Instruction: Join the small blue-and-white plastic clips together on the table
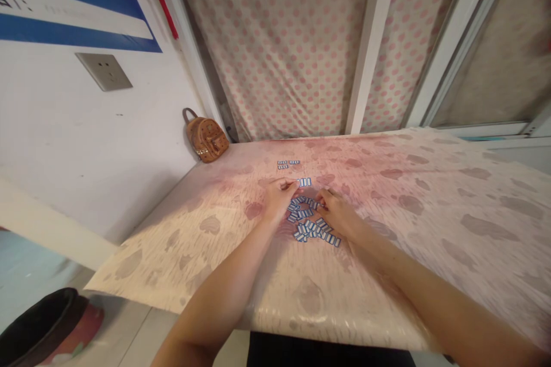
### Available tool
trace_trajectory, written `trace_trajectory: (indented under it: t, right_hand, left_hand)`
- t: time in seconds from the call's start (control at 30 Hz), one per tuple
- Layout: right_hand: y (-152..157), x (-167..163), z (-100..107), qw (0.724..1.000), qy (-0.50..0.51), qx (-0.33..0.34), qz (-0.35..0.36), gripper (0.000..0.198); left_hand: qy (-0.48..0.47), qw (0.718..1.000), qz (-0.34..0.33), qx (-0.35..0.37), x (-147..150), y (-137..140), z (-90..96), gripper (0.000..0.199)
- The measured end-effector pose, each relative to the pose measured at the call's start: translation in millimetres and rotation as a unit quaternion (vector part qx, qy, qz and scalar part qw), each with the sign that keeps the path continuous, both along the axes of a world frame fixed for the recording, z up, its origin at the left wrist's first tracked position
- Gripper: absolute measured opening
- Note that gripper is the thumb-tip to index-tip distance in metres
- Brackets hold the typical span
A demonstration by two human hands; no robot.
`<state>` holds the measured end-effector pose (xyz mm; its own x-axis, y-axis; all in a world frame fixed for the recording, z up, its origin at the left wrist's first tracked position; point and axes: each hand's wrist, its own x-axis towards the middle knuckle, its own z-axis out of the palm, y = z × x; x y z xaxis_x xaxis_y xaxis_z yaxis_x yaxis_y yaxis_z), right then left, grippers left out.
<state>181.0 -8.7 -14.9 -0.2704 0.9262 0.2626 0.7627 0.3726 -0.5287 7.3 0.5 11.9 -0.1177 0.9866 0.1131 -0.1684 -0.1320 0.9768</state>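
My left hand (282,192) is closed in a pinch on the left end of a small blue-and-white striped strip (305,182), held above the pile. My right hand (338,212) has its fingers bent together at the right edge of the pile, touching another striped strip (310,203). Between and below my hands lies a loose pile of such strips (316,229), overlapping at different angles. Farther back, a few strips (288,164) lie in short neat rows. What the strips are made of is too small to tell.
The table wears a patterned cloth (413,287). A small brown backpack (208,139) stands at its far left corner against the wall. Behind the table hangs a dotted curtain (284,40) with white frames. A dark bin (47,327) stands on the floor at left.
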Motion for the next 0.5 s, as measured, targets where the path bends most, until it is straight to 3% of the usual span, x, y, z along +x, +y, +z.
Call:
trace_trajectory:
  t: [0.2, 0.33, 0.5]
  right_hand:
    - [-2, 3, 7, 0.995, 0.077, 0.063, 0.007, 0.017]
    - [-1, 10, 14, 0.984, 0.172, 0.05, -0.004, 0.028]
    - [0, 11, 14, 0.985, 0.165, 0.041, -0.022, 0.024]
  left_hand:
    - [0.033, 0.999, 0.0, 0.0, 0, 0, -3.2, 0.009]
    - [0.069, 0.998, -0.013, 0.0, 4, 0, -6.2, 0.009]
    - [0.094, 0.995, -0.028, 0.0, 10, -6, -4.0, 0.009]
